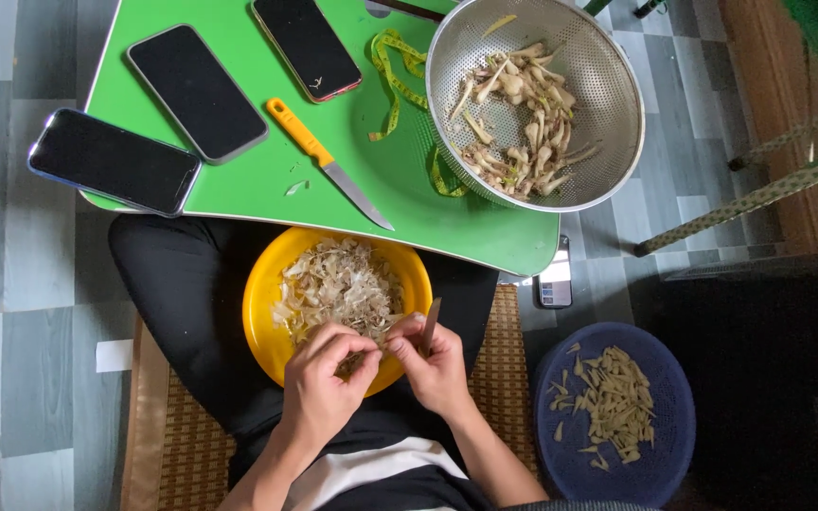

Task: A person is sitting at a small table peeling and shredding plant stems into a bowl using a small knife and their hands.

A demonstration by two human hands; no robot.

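Observation:
My left hand [326,377] and my right hand [435,364] meet over the near rim of a yellow bowl [259,301] that rests on my lap. The bowl is heaped with pale dry peelings [338,284]. Both hands pinch a small plant piece [364,359] between their fingertips, and most of it is hidden by the fingers. A thin brown strip [431,325] sticks up from my right hand. A steel colander [608,66] with pale stalks and roots [521,118] stands on the green table [267,180].
On the green table lie three dark phones [114,161] [196,92] [307,45], an orange-handled knife [328,163] and a yellow-green measuring tape [392,76]. A blue bowl [660,473] with cut pieces sits at my right on the floor. Another phone [555,280] lies beside the woven mat [508,378].

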